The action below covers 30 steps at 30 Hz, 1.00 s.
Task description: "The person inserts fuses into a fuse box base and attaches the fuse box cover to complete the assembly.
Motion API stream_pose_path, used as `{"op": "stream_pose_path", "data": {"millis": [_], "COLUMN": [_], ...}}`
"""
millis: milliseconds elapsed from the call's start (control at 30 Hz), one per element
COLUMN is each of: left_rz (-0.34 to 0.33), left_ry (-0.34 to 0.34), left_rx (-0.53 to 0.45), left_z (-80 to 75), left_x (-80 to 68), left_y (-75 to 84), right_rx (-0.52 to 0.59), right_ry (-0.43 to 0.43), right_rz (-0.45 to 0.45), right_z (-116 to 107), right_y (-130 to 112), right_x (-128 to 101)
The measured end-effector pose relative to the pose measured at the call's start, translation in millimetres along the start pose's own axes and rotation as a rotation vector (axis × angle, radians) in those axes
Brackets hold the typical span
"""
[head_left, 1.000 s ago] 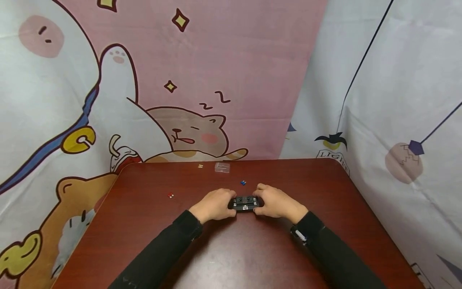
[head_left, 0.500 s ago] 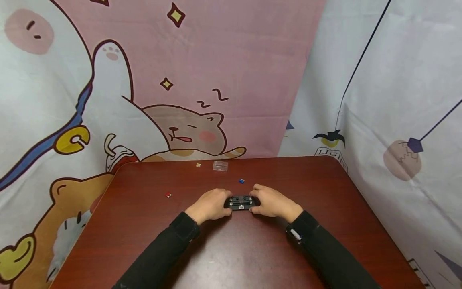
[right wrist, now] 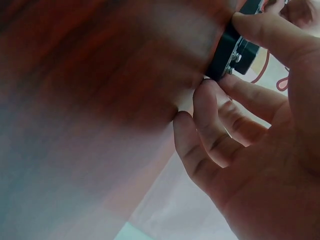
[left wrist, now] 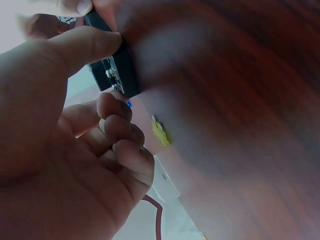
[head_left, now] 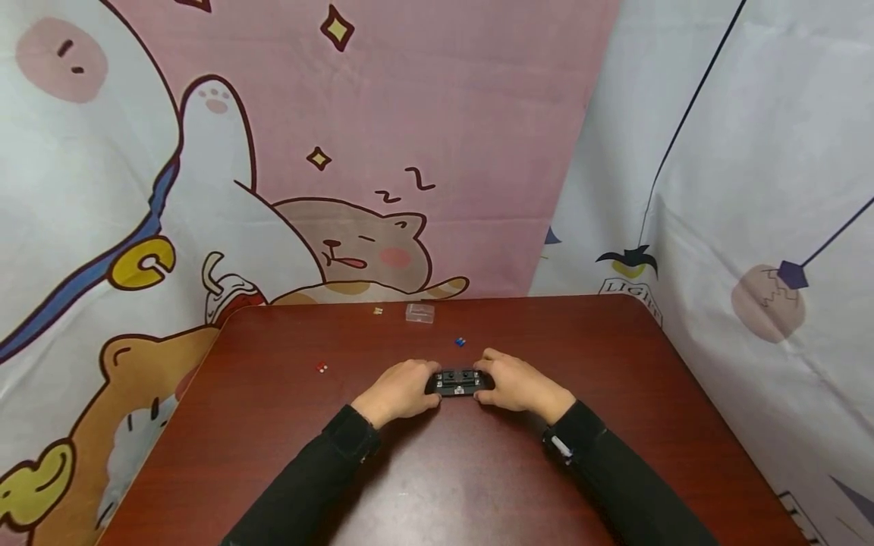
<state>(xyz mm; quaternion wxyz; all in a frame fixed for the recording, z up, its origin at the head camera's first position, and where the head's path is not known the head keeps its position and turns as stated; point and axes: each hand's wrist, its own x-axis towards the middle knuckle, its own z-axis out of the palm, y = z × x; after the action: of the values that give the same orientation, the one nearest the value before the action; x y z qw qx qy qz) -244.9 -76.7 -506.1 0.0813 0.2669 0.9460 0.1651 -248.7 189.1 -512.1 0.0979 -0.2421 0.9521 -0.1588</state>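
Note:
Both hands hold a black rectangular block with metal screws [head_left: 459, 383] low over the brown table. My left hand [head_left: 403, 390] pinches its left end between thumb and fingers; the left wrist view shows the thumb on the near side of the block [left wrist: 129, 80] and the other fingers curled below. My right hand [head_left: 520, 385] pinches the right end the same way, with two fingertips [right wrist: 182, 117] reaching down at the tabletop. Just behind the block lies a small blue piece [head_left: 460, 342]. A small red-and-white piece [head_left: 322, 367] lies off to the left.
Near the table's back edge stand a clear plastic box [head_left: 419, 313] and a small yellow piece [head_left: 378, 311], whose silvery end shows in the left wrist view. A cartoon-printed cloth [head_left: 478, 152] hangs behind the table [head_left: 437, 485].
The block and both hands have shifted very slightly left, with the grip unchanged. The head view has tilted a little; the small pieces and the clear box lie as before.

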Motion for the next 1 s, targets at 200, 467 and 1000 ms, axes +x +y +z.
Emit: {"op": "stream_pose_path", "data": {"millis": [200, 467, 1000], "left_rz": [-0.016, -0.017, -0.061], "left_ry": [0.012, 0.025, 0.009], "left_rx": [-0.011, 0.007, -0.058], "left_z": [0.6, 2.0, 4.8], "left_x": [-4.2, -7.3, -4.5], "left_y": [4.9, 10.7, 8.9], "right_rx": [0.001, -0.047, -0.039], "right_ry": [0.010, -0.018, 0.077], "right_rz": [-0.006, -0.031, 0.073], "right_z": [2, -5, -47], "right_y": [0, -4, 3], "right_x": [-1, -3, 46]}}
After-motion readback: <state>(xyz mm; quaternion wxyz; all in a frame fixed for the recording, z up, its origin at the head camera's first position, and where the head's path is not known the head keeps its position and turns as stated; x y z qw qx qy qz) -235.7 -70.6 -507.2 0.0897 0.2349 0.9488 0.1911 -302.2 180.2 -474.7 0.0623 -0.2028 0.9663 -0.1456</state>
